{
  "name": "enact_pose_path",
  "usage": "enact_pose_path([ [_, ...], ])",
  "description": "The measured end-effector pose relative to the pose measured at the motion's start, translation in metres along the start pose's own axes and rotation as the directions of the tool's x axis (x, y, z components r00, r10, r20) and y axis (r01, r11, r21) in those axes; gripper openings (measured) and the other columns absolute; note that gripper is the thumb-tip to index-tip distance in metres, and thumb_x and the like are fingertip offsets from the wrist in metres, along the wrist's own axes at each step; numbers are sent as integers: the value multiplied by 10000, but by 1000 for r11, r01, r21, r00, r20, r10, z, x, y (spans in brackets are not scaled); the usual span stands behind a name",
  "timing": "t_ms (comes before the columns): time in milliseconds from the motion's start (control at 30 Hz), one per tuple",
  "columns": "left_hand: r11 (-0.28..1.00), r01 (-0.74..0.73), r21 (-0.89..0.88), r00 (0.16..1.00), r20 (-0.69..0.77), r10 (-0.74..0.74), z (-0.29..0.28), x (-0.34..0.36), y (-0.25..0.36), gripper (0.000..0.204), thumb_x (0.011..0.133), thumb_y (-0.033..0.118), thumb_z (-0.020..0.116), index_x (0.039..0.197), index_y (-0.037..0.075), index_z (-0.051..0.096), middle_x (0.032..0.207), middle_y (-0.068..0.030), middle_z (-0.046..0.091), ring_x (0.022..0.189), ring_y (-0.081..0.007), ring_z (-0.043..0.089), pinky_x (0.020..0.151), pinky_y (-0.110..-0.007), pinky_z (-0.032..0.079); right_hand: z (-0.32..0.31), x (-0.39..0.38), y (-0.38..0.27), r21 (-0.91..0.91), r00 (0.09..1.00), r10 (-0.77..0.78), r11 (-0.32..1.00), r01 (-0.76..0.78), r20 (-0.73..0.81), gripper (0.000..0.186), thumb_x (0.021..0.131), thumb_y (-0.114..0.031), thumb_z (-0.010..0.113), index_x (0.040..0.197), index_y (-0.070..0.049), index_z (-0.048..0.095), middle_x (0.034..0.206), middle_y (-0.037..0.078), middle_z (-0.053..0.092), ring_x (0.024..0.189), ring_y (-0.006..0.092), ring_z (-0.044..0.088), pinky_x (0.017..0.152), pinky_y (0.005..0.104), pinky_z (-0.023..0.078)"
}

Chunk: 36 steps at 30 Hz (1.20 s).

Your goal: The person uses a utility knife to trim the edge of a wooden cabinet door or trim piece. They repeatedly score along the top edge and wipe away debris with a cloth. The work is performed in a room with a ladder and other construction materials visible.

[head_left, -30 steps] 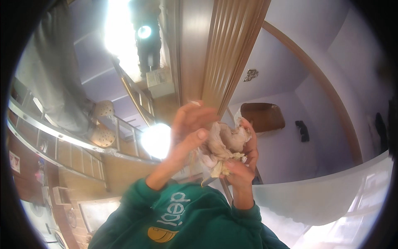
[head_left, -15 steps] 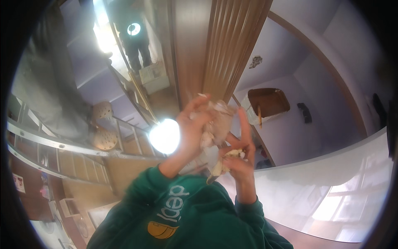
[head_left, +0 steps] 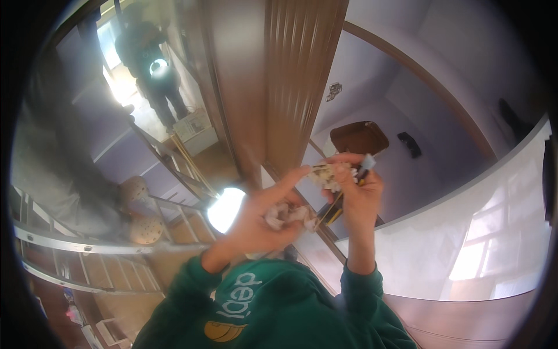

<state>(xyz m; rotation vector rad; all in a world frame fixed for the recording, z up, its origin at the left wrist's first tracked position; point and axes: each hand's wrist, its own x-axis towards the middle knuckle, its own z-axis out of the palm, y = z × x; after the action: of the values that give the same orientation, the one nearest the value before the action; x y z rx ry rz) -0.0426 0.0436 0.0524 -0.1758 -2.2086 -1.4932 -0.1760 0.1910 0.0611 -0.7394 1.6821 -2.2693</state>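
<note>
My left hand [head_left: 258,212] is closed around a crumpled, whitish-pink wad [head_left: 282,215], cloth or thin film, I cannot tell which. Level with my chest and slightly higher, my right hand [head_left: 363,195] pinches a ragged, pale yellow crumpled piece [head_left: 328,174]. A slim yellow-and-black tool [head_left: 335,212] sticks out below the right hand's fingers, and a pale bluish tip [head_left: 367,164] shows above them; whether both belong to one tool is unclear. The left fingertips come close to the yellow piece, perhaps touching it. Both forearms wear green sleeves.
At left, a person in grey trousers and perforated clogs [head_left: 145,228] stands by a metal ladder [head_left: 87,248]. A bright round lamp [head_left: 226,209] glows beside my left hand. Ahead rises brown fluted wood trim [head_left: 293,75]. A brown tub [head_left: 360,138] and a glossy white curved surface [head_left: 430,262] lie right.
My left hand has lowered, with the wad bunched smaller in it. My right hand has risen with the yellow piece, and the yellow-and-black tool now shows. The view has shifted slightly.
</note>
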Motion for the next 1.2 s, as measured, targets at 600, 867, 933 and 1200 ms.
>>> enact_pose_path([
  [600,1000,-2,2,988,-154,2,-10,-20,-26,773,728,3,744,1455,45,485,935,-47,712,794,-139,662,807,-240,506,-2,-1,26,261,979,186,952,-159,-82,225,754,52,651,977,75,633,860,217,670,586,236,626,433,299,478],
  [867,828,279,-486,943,-26,-333,-7,-24,-63,348,840,-48,680,1183,6,709,1142,-112,710,1032,-180,662,951,-297,511,-8,-2,18,279,941,121,936,-214,315,280,747,-36,727,998,50,637,954,215,686,661,257,680,476,294,513],
  [933,812,340,-475,930,40,-366,-1,-28,-62,299,943,111,688,1230,28,686,1200,-92,692,1087,-142,637,971,-264,492,-2,-2,17,192,916,147,954,-231,372,282,753,-40,744,998,52,638,985,201,690,664,231,685,510,291,521],
  [1200,887,110,-449,975,-127,-185,8,-25,-64,349,892,20,726,1238,21,684,967,-81,693,868,-125,628,794,-268,513,18,-9,23,-71,857,91,995,-64,507,386,879,-87,670,1230,-6,532,940,144,673,627,172,634,547,276,508],
])
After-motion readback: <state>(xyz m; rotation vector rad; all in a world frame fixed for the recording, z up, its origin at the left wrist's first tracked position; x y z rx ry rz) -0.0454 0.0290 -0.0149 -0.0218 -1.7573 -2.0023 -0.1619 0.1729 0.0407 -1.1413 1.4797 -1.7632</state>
